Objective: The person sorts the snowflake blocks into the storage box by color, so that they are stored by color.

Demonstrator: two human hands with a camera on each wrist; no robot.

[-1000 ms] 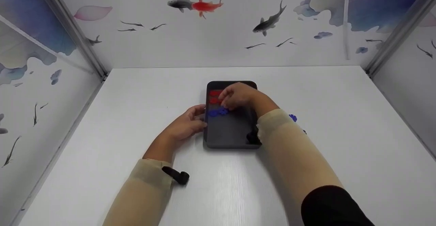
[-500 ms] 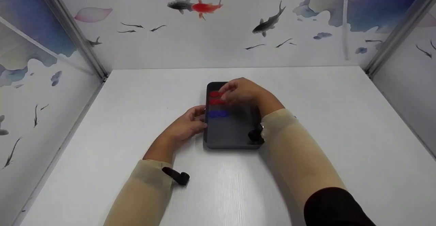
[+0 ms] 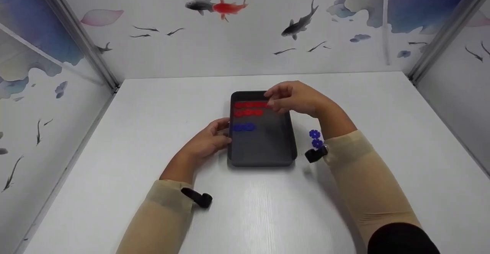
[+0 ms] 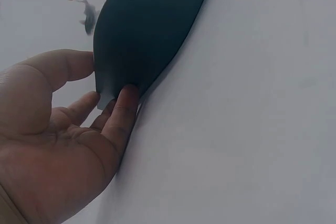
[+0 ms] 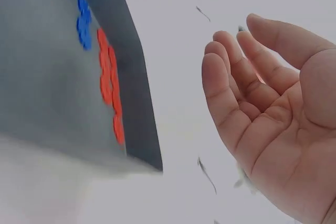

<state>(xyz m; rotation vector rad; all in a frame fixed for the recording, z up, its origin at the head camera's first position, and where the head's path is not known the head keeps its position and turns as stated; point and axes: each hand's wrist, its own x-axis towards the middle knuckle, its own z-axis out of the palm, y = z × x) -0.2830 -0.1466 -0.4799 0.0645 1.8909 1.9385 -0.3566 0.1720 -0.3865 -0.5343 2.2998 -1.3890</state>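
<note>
White table [image 3: 249, 212], white wall [image 3: 245, 43] behind it with fish prints, metal posts at both corners.

Dark tray [image 3: 264, 147] sits flat near frame center. Long axis runs up-down the frame, short ends facing top and bottom edges.

Inside, pieces form rows crosswise to that axis, all starting at the tray's left wall: upper red row [image 3: 250, 104] nearest the top end, lower red row [image 3: 248, 113] just below it and shorter, then a gap, then blue row [image 3: 244, 127]. Blue piece count unclear, they blend together. Lower part of tray floor is bare.

Left hand [image 3: 208, 141]: thumb and fingers spread apart, tips touching the outside of the tray's left wall.

Right hand [image 3: 296, 98]: over the tray's upper right corner, fingers loosely bent, palm holding nothing in the right wrist view. From the head view it covers that corner and the right end of the upper red row.

Two loose blues [image 3: 316, 138] on the table right of the tray, stacked up-down in frame; right wrist camera [image 3: 316, 155] partly blocks the lower one.
</note>
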